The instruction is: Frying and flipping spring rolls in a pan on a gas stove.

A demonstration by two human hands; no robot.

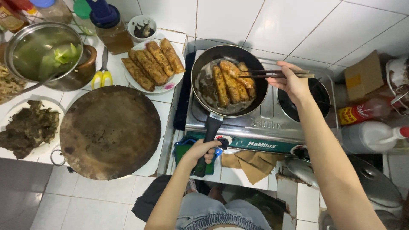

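Turning the fried rolls (232, 83) goes best with the pan (228, 79), at the frame's centre on the stove (260, 123), held level. Left hand (203, 152), arm bent, clenches the pan handle (208, 136). Right hand (292, 83), arm outstretched, pinches chopsticks (277, 74), tips on a roll.

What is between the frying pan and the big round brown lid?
In the head view, a white plate of fried rolls and a dark blue cloth lie between them.

Counting the kitchen: fried rolls, pans, hands.
4 rolls in frying pan (204, 64), 5 on white plate (170, 85); 1 pr chopsticks (277, 73), 2 hands.
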